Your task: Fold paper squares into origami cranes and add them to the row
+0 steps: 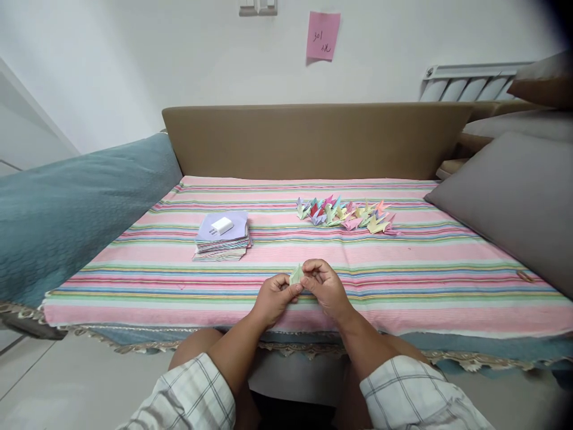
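Observation:
A small pale green folded paper (296, 275) is held between my two hands, just above the front of the striped cloth. My left hand (276, 297) pinches its lower left part between thumb and fingers. On the other side, my right hand (326, 286) grips the right edge with thumb and forefinger, partly covering it. Beyond the hands, to the right, several folded paper cranes (331, 215) in many colours stand in a cluster. At the left is a stack of square paper sheets (222, 246), with a white charger plug (222, 226) lying on the purple top sheet.
The striped cloth (143, 263) covers the sofa seat, with the brown backrest (313, 140) behind. A blue-covered armrest (89, 197) bounds the left side, and grey cushions (510, 197) the right. A small brown object (524, 276) lies near them. A pink note (323, 36) hangs on the wall.

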`<state>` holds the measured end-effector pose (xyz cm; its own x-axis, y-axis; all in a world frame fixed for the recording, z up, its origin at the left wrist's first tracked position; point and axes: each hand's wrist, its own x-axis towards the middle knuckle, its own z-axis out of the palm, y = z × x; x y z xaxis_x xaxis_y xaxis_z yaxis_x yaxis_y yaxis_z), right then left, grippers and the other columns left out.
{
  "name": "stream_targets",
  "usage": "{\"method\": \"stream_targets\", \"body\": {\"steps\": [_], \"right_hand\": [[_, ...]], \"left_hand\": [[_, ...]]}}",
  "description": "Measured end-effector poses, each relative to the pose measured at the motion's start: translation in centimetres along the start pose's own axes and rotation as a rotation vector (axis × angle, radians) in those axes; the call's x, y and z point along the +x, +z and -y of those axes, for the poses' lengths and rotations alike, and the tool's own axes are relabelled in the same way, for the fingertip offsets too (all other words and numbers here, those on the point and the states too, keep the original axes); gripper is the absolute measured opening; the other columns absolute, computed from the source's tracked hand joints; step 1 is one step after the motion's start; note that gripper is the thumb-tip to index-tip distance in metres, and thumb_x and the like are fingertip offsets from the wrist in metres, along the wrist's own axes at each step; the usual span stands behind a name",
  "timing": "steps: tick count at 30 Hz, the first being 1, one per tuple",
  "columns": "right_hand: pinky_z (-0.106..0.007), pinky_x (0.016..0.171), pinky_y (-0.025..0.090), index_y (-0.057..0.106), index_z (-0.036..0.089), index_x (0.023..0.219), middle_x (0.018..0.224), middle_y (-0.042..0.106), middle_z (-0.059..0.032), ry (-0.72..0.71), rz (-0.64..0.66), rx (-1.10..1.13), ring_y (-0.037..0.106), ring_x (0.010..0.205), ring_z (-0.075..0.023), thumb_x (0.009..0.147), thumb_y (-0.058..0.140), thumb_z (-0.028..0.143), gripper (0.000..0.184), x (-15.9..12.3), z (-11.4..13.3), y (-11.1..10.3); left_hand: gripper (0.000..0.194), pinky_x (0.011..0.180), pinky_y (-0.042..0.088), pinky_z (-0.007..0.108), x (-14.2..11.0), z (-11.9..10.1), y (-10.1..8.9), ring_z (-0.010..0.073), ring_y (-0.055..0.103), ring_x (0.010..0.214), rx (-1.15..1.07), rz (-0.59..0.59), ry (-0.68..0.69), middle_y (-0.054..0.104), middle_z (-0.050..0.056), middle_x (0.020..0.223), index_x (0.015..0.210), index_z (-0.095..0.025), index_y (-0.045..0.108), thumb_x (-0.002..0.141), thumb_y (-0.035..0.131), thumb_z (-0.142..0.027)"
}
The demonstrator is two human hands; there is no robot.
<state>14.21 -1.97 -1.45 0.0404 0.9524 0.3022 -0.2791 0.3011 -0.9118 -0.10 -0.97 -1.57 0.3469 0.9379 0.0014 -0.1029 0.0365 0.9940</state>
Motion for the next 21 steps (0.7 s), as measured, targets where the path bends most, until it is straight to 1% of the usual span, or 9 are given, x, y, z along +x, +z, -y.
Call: {"method": "stream_targets", "body": {"steps": [3,7,9,11,14,17,21], "right_hand": [[-0.028,0.07,0.044,0.064,0.024,0.085,0.084,0.053,-0.0012,-0.08,0.05,-0.08,0.05,0.076,-0.0143,0.069,0.072,0.033,0.021,0.0,0.4,-0.2],[-0.029,0.07,0.044,0.068,0.026,0.093,0.086,0.054,-0.0018,-0.11,0.076,-0.162,0.052,0.077,-0.0149,0.072,0.07,0.032,0.021,-0.1,0.8,-0.5],[-0.03,0.069,0.044,0.069,0.026,0.094,0.087,0.054,-0.0027,-0.128,0.099,-0.222,0.052,0.076,-0.015,0.074,0.068,0.031,0.021,-0.2,0.8,-0.6],[-0.03,0.068,0.045,0.069,0.026,0.094,0.089,0.055,-0.0037,-0.143,0.111,-0.267,0.052,0.075,-0.0153,0.075,0.067,0.031,0.02,-0.2,0.9,-0.7],[-0.03,0.068,0.045,0.068,0.025,0.089,0.09,0.055,-0.0042,-0.13,0.121,-0.236,0.051,0.076,-0.0159,0.073,0.07,0.033,0.018,-0.1,0.9,-0.7],[-0.03,0.07,0.045,0.066,0.024,0.081,0.088,0.054,-0.0036,-0.096,0.157,-0.158,0.052,0.078,-0.0161,0.07,0.072,0.033,0.015,0.1,0.7,-0.6],[-0.032,0.078,0.044,0.065,0.023,0.071,0.087,0.054,-0.0031,-0.052,0.16,-0.069,0.053,0.085,-0.0169,0.07,0.072,0.033,0.013,0.2,0.4,-0.6]], "left_hand": [[0.035,0.055,0.039,0.022,0.1,0.1,0.0,0.009,0.047,0.054,-0.014,0.012,0.004,0.051,-0.004,0.056,0.062,-0.015,0.057,0.061,0.075,-0.045],[0.032,0.056,0.04,0.023,0.2,0.2,-0.2,0.0094,0.047,0.055,0.027,0.022,0.051,0.051,-0.003,0.058,0.06,-0.015,0.059,0.063,0.074,-0.044],[0.029,0.059,0.041,0.023,0.3,0.1,-0.3,0.0108,0.049,0.06,0.099,-0.01,0.118,0.053,-0.002,0.062,0.06,-0.016,0.06,0.066,0.072,-0.042],[0.026,0.062,0.041,0.024,0.3,0.0,-0.4,0.0125,0.051,0.065,0.197,-0.078,0.198,0.055,0.0,0.066,0.059,-0.017,0.062,0.067,0.071,-0.04],[0.021,0.064,0.041,0.024,0.3,-0.5,-0.5,0.0141,0.052,0.067,0.314,-0.15,0.292,0.056,0.001,0.066,0.06,-0.019,0.065,0.068,0.071,-0.038],[0.018,0.064,0.041,0.024,0.2,-0.8,-0.4,0.0143,0.052,0.067,0.359,-0.156,0.349,0.057,0.001,0.066,0.061,-0.021,0.067,0.068,0.071,-0.036],[0.015,0.063,0.041,0.025,0.1,-0.9,-0.4,0.0138,0.052,0.065,0.386,-0.151,0.362,0.056,0.001,0.066,0.061,-0.021,0.067,0.069,0.07,-0.033]]}}
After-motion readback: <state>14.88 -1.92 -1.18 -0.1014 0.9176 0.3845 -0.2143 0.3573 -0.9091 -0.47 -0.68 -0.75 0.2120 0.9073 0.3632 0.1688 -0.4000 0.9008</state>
